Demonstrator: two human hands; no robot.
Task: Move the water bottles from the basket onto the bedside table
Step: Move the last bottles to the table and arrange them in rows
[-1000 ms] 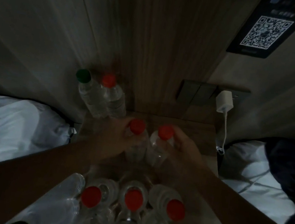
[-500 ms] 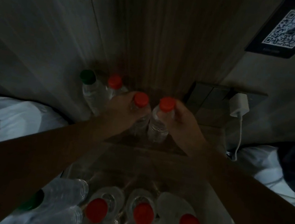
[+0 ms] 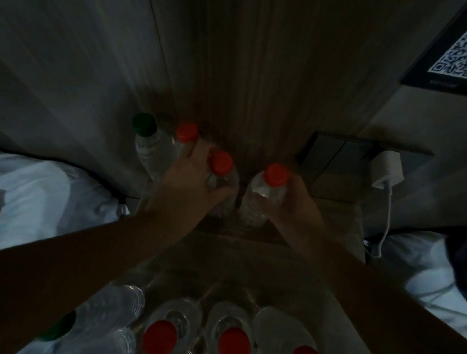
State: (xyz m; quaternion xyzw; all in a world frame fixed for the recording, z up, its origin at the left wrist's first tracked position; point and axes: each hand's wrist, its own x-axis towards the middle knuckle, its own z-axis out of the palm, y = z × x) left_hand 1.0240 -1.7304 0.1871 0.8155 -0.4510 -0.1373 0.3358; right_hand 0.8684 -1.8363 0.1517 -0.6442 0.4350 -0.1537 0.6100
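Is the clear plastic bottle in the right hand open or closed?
Closed: clear plastic bottle, held by right hand, has its red cap on.

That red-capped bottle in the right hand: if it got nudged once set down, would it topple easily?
Probably fairly easily. The red-capped bottle in the right hand is tall and narrow, so a push near the cap may tip it. It looks clear and full, likely weighty enough to resist light bumps. Its round body would probably roll if it fell on the bedside table.

Very dim, murky wide-angle view with soft blur, edges bowed, and forearms lost in shadow.
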